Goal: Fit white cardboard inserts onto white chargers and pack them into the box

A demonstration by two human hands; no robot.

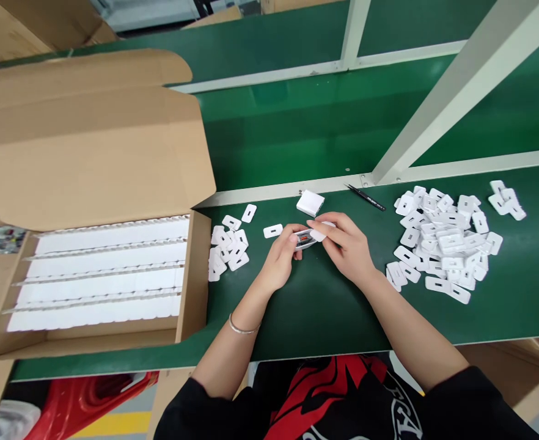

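Observation:
My left hand [277, 261] is closed round the left end of a small white plastic housing [305, 245]. Its open side shows dark and orange parts within. My right hand [349, 249] pinches a small white plate [318, 235] against the right end of that housing; fingers partly cover both. Just beyond my hands stands a white box-shaped piece [310, 203]. A single white slotted plate [273, 231] lies left of my left hand. Black tweezers [365, 197] rest on the green table past my right hand.
A large pile of white slotted plates [450, 238] lies at the right, with a small group [506, 200] beyond. More plates [229, 247] sit beside an open cardboard box [192, 275] holding rows of white pieces. A slanted metal post [462, 91] rises behind the table [324, 311].

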